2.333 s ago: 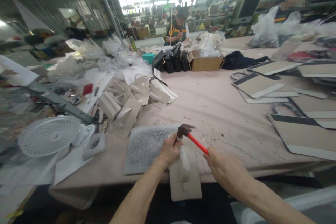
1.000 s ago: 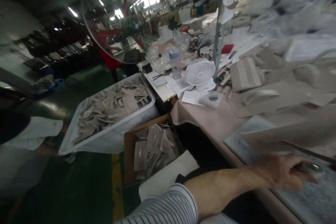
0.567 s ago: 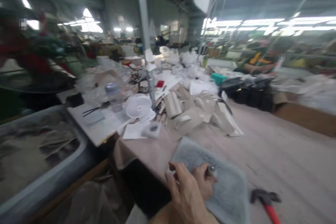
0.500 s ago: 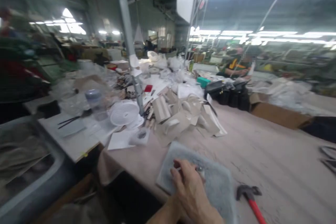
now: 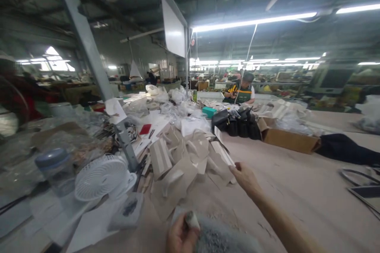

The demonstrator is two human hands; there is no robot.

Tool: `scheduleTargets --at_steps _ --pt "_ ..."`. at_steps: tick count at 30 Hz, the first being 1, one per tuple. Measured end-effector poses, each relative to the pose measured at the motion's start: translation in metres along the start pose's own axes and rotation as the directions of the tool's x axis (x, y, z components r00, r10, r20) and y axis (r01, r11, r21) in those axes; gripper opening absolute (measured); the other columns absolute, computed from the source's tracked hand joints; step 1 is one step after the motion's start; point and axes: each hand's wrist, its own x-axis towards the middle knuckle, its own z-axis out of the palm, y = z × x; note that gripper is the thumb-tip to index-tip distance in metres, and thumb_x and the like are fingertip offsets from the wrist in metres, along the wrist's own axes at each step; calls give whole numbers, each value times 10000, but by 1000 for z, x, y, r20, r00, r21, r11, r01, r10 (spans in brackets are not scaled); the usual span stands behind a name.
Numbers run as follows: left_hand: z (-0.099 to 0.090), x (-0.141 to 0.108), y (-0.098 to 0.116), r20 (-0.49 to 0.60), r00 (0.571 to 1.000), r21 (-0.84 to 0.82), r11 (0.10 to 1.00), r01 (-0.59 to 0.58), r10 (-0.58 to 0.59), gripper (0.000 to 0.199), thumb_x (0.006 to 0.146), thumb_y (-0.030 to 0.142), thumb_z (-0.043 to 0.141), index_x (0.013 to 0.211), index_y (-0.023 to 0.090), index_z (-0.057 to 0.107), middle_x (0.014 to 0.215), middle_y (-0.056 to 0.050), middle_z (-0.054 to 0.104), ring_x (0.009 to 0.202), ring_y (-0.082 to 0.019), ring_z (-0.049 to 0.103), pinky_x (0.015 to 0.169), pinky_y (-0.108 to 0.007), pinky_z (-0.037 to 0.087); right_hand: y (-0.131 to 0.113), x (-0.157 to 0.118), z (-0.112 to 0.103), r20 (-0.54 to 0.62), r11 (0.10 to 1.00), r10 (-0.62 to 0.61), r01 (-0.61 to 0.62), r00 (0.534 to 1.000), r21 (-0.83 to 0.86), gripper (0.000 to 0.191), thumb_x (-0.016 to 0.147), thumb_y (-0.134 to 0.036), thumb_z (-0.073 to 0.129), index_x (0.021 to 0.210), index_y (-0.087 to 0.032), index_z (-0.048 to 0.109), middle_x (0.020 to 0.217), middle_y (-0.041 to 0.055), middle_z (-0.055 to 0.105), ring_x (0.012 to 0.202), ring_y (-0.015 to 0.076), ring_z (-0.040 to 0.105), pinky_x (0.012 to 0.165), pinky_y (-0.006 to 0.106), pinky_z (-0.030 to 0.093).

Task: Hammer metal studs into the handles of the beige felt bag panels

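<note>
At the bottom edge, my left hand (image 5: 181, 235) is closed around a short pale cylinder (image 5: 192, 221) with a dark grey round end. It is over a grey slab (image 5: 231, 235), whose surface is pitted with dark marks. My right hand (image 5: 245, 178) reaches forward, its fingers pinching the near corner of a beige panel with a white strip (image 5: 224, 155). That panel lies at the right side of a loose pile of beige pieces (image 5: 181, 166), some with curved handle-like straps.
A white round fan (image 5: 101, 178) and a lidded clear container (image 5: 55, 166) are left, beside a metal post (image 5: 95, 75). Black bags (image 5: 236, 122) and a cardboard box (image 5: 289, 140) are behind. Across the table sits a co-worker (image 5: 240, 91).
My hands, together over the slab before, are apart now. The right one has gone forward to the beige pile and taken a panel's corner. My view has turned right; the hammer is out of view.
</note>
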Motion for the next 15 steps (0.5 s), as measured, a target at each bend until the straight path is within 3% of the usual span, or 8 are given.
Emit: scheduleTargets --at_steps 3,5,7,11,15 --pt "-37 85 60 -142 977 277 954 -115 159 364 791 512 641 967 201 711 804 -41 734 755 -221 671 693 -288 527 3 44 -4 12 1000 6 -7 1000 22 621 847 -491 501 1275 -54 605 1199 209 672 1078 292 649 909 362 479" --pt "-58 151 95 -159 952 465 870 -162 262 339 790 436 628 996 180 712 832 -43 741 780 -228 671 721 -300 522 3 72 -2 30 999 -4 2 1000 43 715 838 -546 508 1339 -38 559 1265 235 635 1130 313 628 938 392 474" --pt "-72 214 114 -152 929 598 780 -184 336 320 767 387 612 966 160 718 795 -35 730 747 -220 653 711 -305 512 2 100 3 46 997 -21 18 999 74 816 829 -604 503 1392 -14 501 1325 265 588 1184 333 600 966 421 465" --pt "-79 310 113 -68 929 692 688 -220 364 279 725 316 618 909 137 728 873 -61 746 867 -245 655 811 -331 507 6 151 26 66 988 -59 49 996 144 909 802 -657 528 1440 -16 441 1397 271 526 1262 355 544 1007 450 443" --pt "-69 371 93 -17 937 713 661 -234 349 294 725 282 617 946 128 734 914 -70 746 915 -252 655 859 -347 498 19 188 59 78 979 -100 84 992 185 976 740 -654 623 1457 -25 417 1402 261 523 1290 365 512 1050 452 404"
